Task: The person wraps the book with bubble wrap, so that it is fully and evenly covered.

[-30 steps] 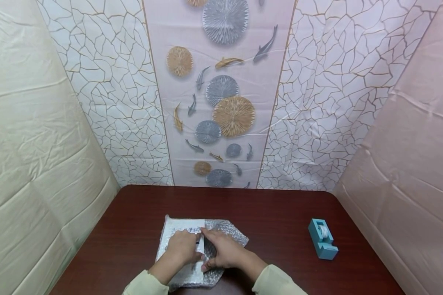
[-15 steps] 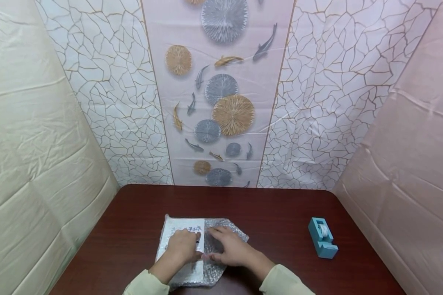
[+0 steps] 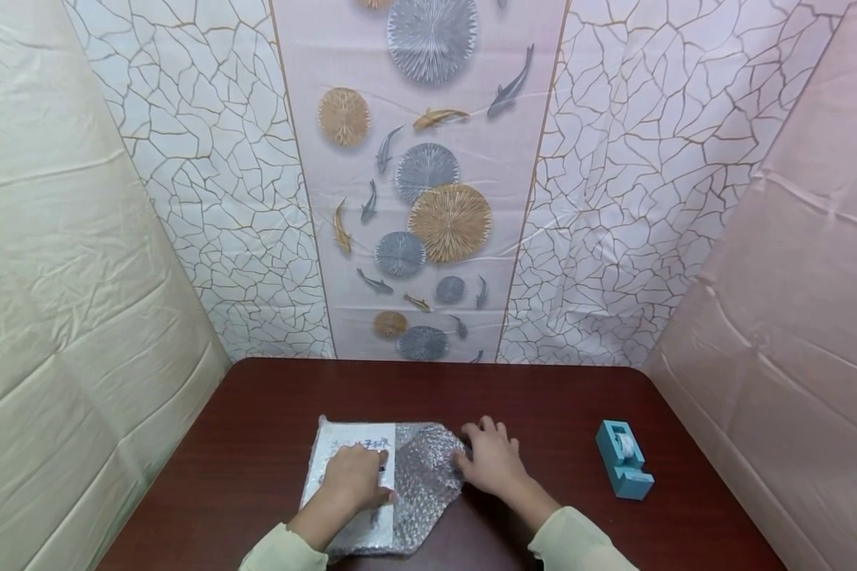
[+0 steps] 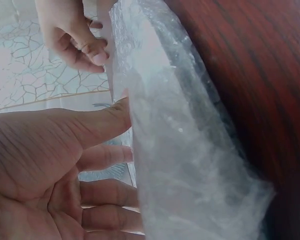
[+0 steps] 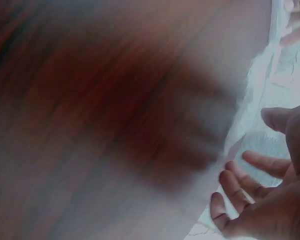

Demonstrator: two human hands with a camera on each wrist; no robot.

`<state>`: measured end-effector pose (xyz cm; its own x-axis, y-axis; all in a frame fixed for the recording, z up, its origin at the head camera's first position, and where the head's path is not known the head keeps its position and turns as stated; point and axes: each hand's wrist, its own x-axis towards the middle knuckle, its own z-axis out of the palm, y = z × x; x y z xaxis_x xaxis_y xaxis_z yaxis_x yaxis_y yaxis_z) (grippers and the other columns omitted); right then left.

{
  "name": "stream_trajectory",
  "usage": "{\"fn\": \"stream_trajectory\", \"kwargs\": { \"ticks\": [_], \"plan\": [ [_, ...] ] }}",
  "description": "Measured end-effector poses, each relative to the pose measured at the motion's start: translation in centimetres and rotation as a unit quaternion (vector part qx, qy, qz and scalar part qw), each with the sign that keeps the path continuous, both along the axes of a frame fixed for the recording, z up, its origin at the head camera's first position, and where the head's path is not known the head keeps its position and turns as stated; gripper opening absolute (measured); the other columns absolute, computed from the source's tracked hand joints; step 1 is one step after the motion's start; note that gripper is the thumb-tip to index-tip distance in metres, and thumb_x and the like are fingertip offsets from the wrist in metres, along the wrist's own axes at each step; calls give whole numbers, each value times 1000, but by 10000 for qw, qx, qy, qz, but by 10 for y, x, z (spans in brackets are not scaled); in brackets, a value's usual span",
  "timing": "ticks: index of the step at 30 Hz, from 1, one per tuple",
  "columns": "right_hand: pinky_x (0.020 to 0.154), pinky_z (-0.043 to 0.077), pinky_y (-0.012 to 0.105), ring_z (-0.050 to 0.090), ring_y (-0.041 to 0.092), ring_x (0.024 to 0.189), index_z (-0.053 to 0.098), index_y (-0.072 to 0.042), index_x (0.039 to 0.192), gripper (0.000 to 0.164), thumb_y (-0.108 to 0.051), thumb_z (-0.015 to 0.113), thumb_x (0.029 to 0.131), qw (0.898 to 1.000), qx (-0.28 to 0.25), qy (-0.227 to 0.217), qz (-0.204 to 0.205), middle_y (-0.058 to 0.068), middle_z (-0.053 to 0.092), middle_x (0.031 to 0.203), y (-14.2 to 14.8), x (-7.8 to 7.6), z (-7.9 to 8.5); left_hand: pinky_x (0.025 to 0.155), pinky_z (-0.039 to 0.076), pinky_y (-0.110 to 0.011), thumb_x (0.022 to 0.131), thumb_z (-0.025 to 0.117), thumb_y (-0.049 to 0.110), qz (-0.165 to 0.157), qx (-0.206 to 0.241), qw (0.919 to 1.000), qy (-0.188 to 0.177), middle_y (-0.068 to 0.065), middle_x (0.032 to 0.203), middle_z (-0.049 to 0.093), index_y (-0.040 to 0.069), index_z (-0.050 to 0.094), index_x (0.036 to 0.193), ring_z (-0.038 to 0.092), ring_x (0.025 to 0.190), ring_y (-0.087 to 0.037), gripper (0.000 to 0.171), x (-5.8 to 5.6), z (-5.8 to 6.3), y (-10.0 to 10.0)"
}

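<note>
A flat white rectangular item with blue lettering [image 3: 360, 434], possibly a book, lies partly wrapped in clear bubble wrap [image 3: 421, 484] near the table's front. My left hand [image 3: 353, 480] presses on its white face, covering part of the lettering. Extended fingers [image 4: 110, 192] and thumb of that hand touch the wrap's surface in the left wrist view. At the pointed right end of the wrap is my right hand [image 3: 496, 460], fingers spread and loosely bent. In the right wrist view nothing shows between its fingers [image 5: 235, 187]; whether they touch the wrap I cannot tell.
A teal tape dispenser [image 3: 624, 460] with a roll of clear tape stands at the right of the dark red wooden table [image 3: 543, 404]. Patterned cloth hangings [image 3: 428, 238] rise behind the table, and plain cream sheets [image 3: 93, 317] flank both sides.
My right hand has moved right, from the edge of the white item to the far end of the bubble wrap, uncovering the wrap. My left hand stays in place.
</note>
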<state>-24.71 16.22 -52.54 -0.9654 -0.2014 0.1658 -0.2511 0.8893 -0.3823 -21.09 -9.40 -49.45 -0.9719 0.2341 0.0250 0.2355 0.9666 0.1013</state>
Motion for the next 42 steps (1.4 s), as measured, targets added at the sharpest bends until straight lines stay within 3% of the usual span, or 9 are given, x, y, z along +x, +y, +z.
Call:
{"fn": "stream_trajectory", "kwargs": {
  "ticks": [7,11,17,20,23,29,35,38,42],
  "plan": [
    [88,51,71,64,38,110,75,-6,116,35,-34,82,97,9957,-422,-559,-600,14,69,113,12,-2,2,74,65,-56,71,100,54,9,10,10000,26,-22,102,80,16,82,120,75,91,-46,64,1,0,0],
    [92,51,79,68,28,98,72,-16,94,22,-34,85,95,9925,-679,-639,-785,3,71,99,19,-18,-24,74,65,-57,71,100,54,-9,18,10000,48,-22,101,80,16,82,119,74,91,-46,63,1,-1,-1],
    [89,50,84,67,17,89,68,-28,76,23,-35,84,91,9912,-697,-807,-783,-10,69,81,33,-46,-70,75,65,-57,71,99,55,17,25,10000,30,-23,103,80,16,82,122,75,91,-46,67,1,-5,-1],
    [86,57,67,66,12,85,68,-33,74,23,-33,84,90,9925,-896,-588,-585,-16,69,79,39,-54,-83,75,66,-57,71,99,55,44,-7,10000,-2,-23,104,80,16,82,124,75,92,-46,68,1,-4,0],
    [74,56,42,62,11,77,71,-26,81,16,-24,81,92,9890,-1415,-327,-271,-11,71,81,38,-47,-68,75,66,-57,71,99,55,46,-19,10000,0,-23,106,81,17,82,125,75,93,-45,68,2,-3,0],
    [59,55,31,66,17,65,72,-4,94,5,-9,73,97,9530,-2902,-798,-335,8,73,78,16,-11,-1,76,66,-57,72,99,55,22,-10,10000,-12,-23,108,81,17,82,126,76,94,-46,69,0,-4,0],
    [71,69,44,69,18,71,64,5,106,8,-3,61,107,8966,-4132,-1476,-593,15,71,91,-1,-5,19,75,66,-58,71,99,55,-4,14,10000,-19,-23,105,80,16,82,124,75,93,-46,68,-1,-2,0],
    [76,70,50,73,20,76,58,8,112,12,-4,54,111,8641,-4678,-1810,-418,24,75,103,-5,-4,25,74,66,-58,71,99,55,-39,8,10000,50,-23,104,80,15,82,124,75,92,-46,68,-1,-3,-1],
    [81,70,53,82,29,87,52,10,119,19,-7,48,114,8373,-4995,-2220,-63,35,76,121,-11,0,32,73,65,-58,72,99,56,-105,-5,9997,200,-23,103,80,14,81,124,74,90,-47,69,-4,-14,-5]
  ]
}}
